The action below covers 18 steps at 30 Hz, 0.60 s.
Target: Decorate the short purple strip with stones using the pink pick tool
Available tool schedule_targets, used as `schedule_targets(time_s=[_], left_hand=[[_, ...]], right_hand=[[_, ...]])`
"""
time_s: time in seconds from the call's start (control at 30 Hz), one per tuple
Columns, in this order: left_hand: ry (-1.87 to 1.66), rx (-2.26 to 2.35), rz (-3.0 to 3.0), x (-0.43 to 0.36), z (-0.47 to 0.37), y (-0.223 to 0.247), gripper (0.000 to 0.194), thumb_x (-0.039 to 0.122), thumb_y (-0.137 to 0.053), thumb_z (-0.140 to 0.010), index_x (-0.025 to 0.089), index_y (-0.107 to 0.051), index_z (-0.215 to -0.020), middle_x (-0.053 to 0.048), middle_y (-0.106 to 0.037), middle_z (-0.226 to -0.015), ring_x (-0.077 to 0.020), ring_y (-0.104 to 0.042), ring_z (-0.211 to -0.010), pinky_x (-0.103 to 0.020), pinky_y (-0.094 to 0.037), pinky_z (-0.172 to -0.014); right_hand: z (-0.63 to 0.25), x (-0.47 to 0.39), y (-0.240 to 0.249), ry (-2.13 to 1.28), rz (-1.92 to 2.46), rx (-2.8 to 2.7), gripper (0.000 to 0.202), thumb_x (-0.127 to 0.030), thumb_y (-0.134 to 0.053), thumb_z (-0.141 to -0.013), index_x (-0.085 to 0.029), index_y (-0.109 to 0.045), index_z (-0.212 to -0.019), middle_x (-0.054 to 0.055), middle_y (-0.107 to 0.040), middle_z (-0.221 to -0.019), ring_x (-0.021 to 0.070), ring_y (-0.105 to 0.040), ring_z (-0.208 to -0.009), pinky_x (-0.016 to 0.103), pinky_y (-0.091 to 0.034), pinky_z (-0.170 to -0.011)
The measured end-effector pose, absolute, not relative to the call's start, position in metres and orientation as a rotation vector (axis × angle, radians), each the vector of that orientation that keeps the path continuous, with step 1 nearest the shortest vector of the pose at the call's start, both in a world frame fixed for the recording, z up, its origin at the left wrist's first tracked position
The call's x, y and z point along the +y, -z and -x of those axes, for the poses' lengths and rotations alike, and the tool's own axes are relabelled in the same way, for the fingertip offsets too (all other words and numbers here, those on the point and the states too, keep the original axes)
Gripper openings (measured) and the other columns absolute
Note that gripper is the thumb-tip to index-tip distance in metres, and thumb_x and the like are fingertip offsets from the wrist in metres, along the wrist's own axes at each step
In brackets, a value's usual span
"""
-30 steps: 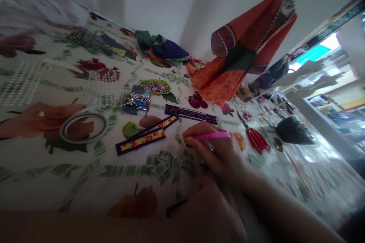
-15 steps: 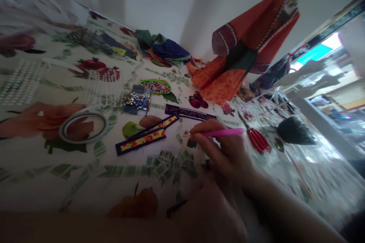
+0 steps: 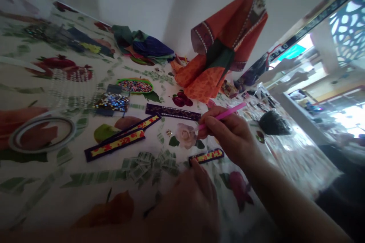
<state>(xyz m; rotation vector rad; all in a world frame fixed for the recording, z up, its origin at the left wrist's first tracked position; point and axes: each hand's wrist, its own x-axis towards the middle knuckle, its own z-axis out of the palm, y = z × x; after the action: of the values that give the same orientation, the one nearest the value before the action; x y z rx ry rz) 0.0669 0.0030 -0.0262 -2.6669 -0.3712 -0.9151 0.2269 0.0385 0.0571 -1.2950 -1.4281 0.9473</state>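
My right hand (image 3: 228, 133) is closed around a pink pen-like stick (image 3: 228, 113), its lower end just above the tablecloth's printed white rose. My left hand (image 3: 191, 197), dim and low in the view, has its fingertips on the left end of a short dark strip with a yellow-and-red floral band (image 3: 209, 156). Left of the rose lies a small cluster of gold beads (image 3: 169, 133). Two longer floral strips (image 3: 119, 144) overlap farther left. Behind them lies a dark purple strip edged with small pearls (image 3: 173, 112).
A green-rimmed dish of colourful beads (image 3: 136, 86), shiny sequins on dark cloth (image 3: 112, 102), strung pearls (image 3: 71, 87) and a tape roll (image 3: 42, 134) lie leftward. An orange dress (image 3: 219, 49) stands by the wall. A black bundle (image 3: 274, 123) sits at right.
My right hand has lifted the pink stick off the gold beads and moved right, toward the short strip. That strip now shows at my left fingertips. The view has shifted right.
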Motion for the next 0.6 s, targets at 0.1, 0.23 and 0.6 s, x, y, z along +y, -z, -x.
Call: schedule_targets(time_s=[0.1,0.23,0.6], left_hand=[[0.97,-0.388,2.608,0.007,-0.063,0.019,0.049,0.036,-0.074,-0.069,0.0,-0.079,-0.101,-0.031,-0.077,-0.099,-0.0315,-0.064,-0.06,-0.042,-0.032,-0.053],[0.911,-0.377,2.607,0.009,-0.059,0.016,0.048,0.038,-0.072,-0.068,0.001,-0.081,-0.098,-0.028,-0.078,-0.1,-0.0289,-0.059,-0.054,-0.041,-0.027,-0.053],[0.948,-0.412,2.62,0.009,-0.061,0.017,0.041,0.041,-0.073,-0.075,0.007,-0.083,-0.096,-0.024,-0.079,-0.089,-0.0247,-0.052,-0.042,-0.04,-0.028,-0.05]], right_hand=[[-0.237,0.019,-0.058,-0.907,1.333,-1.421,0.013,-0.029,-0.069,-0.103,-0.021,-0.075,-0.094,-0.001,-0.071,-0.083,0.0105,-0.072,-0.075,0.019,-0.061,-0.071],[-0.247,-0.011,-0.043,-0.741,1.415,-1.434,0.013,-0.026,-0.062,-0.107,-0.024,-0.073,-0.1,-0.002,-0.07,-0.088,0.0113,-0.069,-0.079,0.021,-0.058,-0.072],[-0.254,-0.028,-0.035,-0.554,1.47,-1.82,0.009,-0.018,-0.059,-0.106,-0.023,-0.064,-0.111,-0.002,-0.066,-0.099,0.0107,-0.064,-0.089,0.021,-0.052,-0.081]])
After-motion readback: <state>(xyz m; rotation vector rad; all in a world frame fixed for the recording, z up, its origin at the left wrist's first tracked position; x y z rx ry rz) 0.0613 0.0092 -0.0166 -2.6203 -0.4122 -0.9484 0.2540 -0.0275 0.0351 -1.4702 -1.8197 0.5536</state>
